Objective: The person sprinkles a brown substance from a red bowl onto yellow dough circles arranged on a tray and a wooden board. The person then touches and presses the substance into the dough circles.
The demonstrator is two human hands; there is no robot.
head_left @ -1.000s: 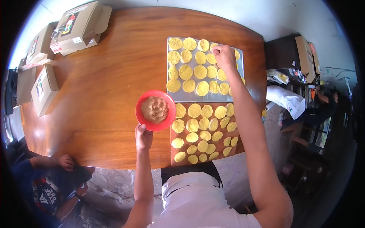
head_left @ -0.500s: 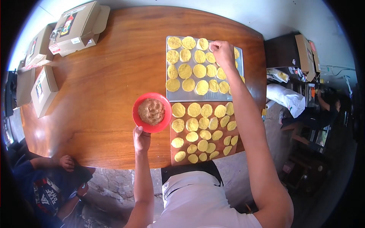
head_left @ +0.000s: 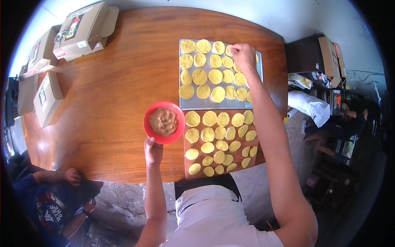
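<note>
Dozens of thin yellow discs (head_left: 215, 76) lie in loose rows on the metal tray (head_left: 193, 105) at upper centre right and on the reddish-brown board (head_left: 196, 145) just below it. The left hand (head_left: 153, 151) holds a red bowl (head_left: 180, 131) by its near edge, thumb up at the rim. The right hand (head_left: 245, 57) is over the tray's top row, fingers bent downward; whether their tips are spread or pinched on anything, I cannot tell. Good handling here means keeping the bowl level and working with a light touch, so neighbouring discs do not slide. The bowl's brown contents (head_left: 163, 121) look moist and crumbly, heaped unevenly. The discs look matt and slightly rough, some round, others oval; the tray is smooth, the wooden worktop (head_left: 103, 103) glossy and grained.
</note>
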